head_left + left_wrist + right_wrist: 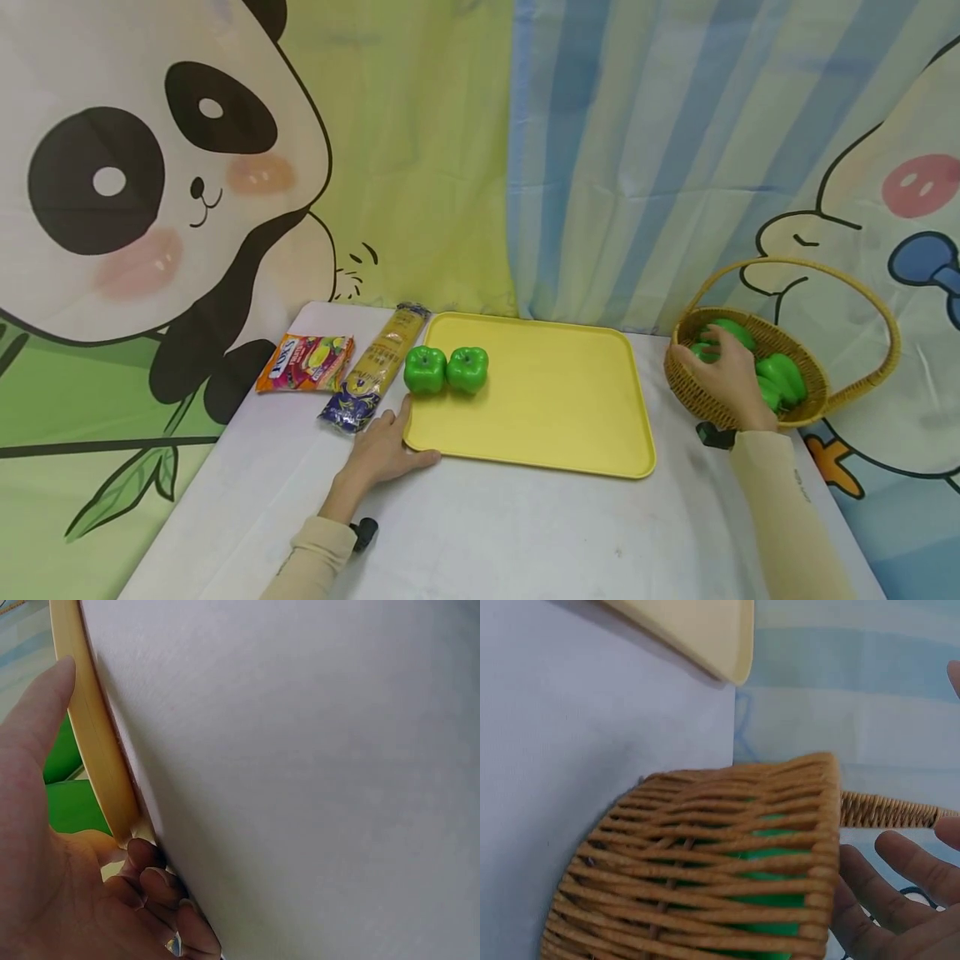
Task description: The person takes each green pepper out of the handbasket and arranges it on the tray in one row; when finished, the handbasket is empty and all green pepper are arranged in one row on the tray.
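Note:
My left hand (384,450) holds the near left corner of a yellow tray (555,400), the thumb along its front rim and the index finger by its left side. In the left wrist view the thumb (45,697) presses the rim; the other fingers curl near the corner. Two green bell peppers (424,371) (467,370) stand side by side at the tray's left. At the right, my right hand (723,375) reaches over a wicker basket (693,404) holding several green peppers (783,379). In the right wrist view its fingers (900,900) are spread beside the basket's rim, gripping nothing visible.
Left of the tray lie a long clear pack of noodles or pasta (382,358) and an orange-red candy bag (307,362). The basket's tall handle (862,292) arches to the right. A white cloth covers the table (540,533), and printed curtains (420,167) hang behind.

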A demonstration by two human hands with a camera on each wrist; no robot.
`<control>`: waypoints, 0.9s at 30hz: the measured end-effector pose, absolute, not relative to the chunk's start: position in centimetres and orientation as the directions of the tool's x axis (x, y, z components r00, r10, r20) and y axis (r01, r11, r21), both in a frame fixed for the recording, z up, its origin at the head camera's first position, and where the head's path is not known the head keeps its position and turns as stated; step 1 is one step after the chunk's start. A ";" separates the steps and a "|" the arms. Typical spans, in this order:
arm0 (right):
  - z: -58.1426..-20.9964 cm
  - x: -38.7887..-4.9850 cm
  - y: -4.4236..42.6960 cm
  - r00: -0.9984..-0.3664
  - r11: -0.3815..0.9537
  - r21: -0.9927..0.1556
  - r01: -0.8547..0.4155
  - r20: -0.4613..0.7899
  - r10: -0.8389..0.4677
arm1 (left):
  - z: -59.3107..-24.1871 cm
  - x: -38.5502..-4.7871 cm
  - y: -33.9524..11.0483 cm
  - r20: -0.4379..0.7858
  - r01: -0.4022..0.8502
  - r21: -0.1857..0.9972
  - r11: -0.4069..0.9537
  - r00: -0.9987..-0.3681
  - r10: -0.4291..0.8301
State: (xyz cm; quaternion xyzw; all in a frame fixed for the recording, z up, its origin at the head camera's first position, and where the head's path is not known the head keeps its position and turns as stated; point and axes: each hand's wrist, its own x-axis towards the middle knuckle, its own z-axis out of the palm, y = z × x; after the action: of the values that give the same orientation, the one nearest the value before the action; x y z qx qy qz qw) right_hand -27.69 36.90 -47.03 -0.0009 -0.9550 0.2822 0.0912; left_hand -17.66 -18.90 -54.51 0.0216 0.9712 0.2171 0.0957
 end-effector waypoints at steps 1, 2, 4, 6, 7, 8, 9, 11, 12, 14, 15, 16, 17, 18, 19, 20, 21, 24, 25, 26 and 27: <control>-47.1 -27.7 37.1 -0.983 0.842 -0.537 -0.045 0.173 0.058 | -54.5 -17.7 -18.9 -0.176 0.000 0.425 0.905 -0.981 0.083; -47.1 -27.8 37.3 -0.982 0.843 -0.535 -0.044 0.177 0.060 | -54.5 -17.7 -18.9 -0.175 0.001 0.424 0.906 -0.981 0.083; -47.2 -27.9 37.7 -0.982 0.847 -0.530 -0.042 0.178 0.062 | -54.6 -17.7 -18.9 -0.178 -0.002 0.425 0.905 -0.981 0.081; -47.2 -28.0 38.0 -0.982 0.846 -0.531 -0.036 0.176 0.068 | -54.6 -17.8 -19.0 -0.178 -0.003 0.424 0.906 -0.981 0.080; -47.2 -28.0 38.1 -0.982 0.847 -0.531 -0.036 0.177 0.068 | -54.6 -17.8 -19.0 -0.180 -0.004 0.423 0.906 -0.980 0.080; -47.2 -28.1 38.2 -0.982 0.846 -0.533 -0.033 0.176 0.073 | -54.6 -17.8 -19.0 -0.181 -0.005 0.423 0.906 -0.980 0.079; -47.1 -28.1 38.3 -0.982 0.845 -0.535 -0.024 0.171 0.080 | -54.6 -17.8 -19.0 -0.181 -0.005 0.423 0.906 -0.980 0.079; -47.1 -28.2 38.5 -0.982 0.841 -0.540 -0.008 0.161 0.094 | -54.6 -17.8 -19.0 -0.181 -0.005 0.423 0.906 -0.980 0.079; -47.1 -28.2 38.6 -0.983 0.839 -0.544 0.001 0.154 0.101 | -54.5 -17.8 -18.9 -0.182 -0.006 0.424 0.906 -0.980 0.079; -47.1 -28.3 38.9 -0.984 0.837 -0.547 0.019 0.136 0.111 | -54.5 -17.8 -18.9 -0.184 -0.007 0.425 0.905 -0.980 0.079; -47.1 -28.4 39.0 -0.985 0.836 -0.548 0.025 0.129 0.114 | -54.5 -17.8 -18.9 -0.186 -0.009 0.426 0.905 -0.979 0.078; -47.1 -28.4 39.1 -0.986 0.836 -0.548 0.030 0.123 0.116 | -54.6 -17.8 -18.9 -0.188 -0.010 0.426 0.905 -0.979 0.077; -47.1 -28.4 39.2 -0.986 0.837 -0.547 0.034 0.117 0.117 | -54.6 -17.8 -18.9 -0.190 -0.012 0.425 0.905 -0.979 0.077; -47.1 -28.5 39.3 -0.987 0.838 -0.544 0.036 0.114 0.117 | -54.6 -17.8 -18.9 -0.190 -0.011 0.425 0.905 -0.979 0.077; -47.1 -28.5 39.4 -0.987 0.839 -0.542 0.037 0.112 0.115 | -54.6 -17.8 -18.9 -0.189 -0.011 0.425 0.905 -0.979 0.077; -47.1 -28.5 39.5 -0.987 0.840 -0.541 0.037 0.110 0.114 | -54.6 -17.8 -18.9 -0.185 -0.008 0.426 0.905 -0.980 0.078; -47.1 -28.5 39.6 -0.988 0.841 -0.540 0.036 0.110 0.112 | -54.6 -17.8 -18.9 -0.184 -0.009 0.427 0.904 -0.980 0.078; -47.1 -28.5 39.9 -0.989 0.846 -0.533 0.036 0.105 0.108 | -54.5 -17.7 -18.9 -0.183 -0.009 0.430 0.903 -0.980 0.077; -47.2 -28.5 39.9 -0.989 0.846 -0.533 0.036 0.103 0.107 | -54.4 -17.7 -18.9 -0.182 -0.009 0.431 0.902 -0.980 0.077; -47.2 -28.5 40.0 -0.989 0.846 -0.531 0.038 0.099 0.106 | -54.4 -17.7 -18.9 -0.183 -0.011 0.432 0.902 -0.980 0.075; -47.2 -28.5 40.1 -0.990 0.847 -0.530 0.038 0.097 0.106 | -54.4 -17.7 -18.9 -0.183 -0.012 0.432 0.902 -0.980 0.075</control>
State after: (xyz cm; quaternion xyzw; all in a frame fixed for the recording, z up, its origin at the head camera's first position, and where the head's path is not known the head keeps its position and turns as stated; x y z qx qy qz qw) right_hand -28.54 40.10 -47.20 -0.0376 -0.9590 0.2739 0.0615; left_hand -17.69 -18.86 -54.35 0.0162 0.9702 0.2211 0.0980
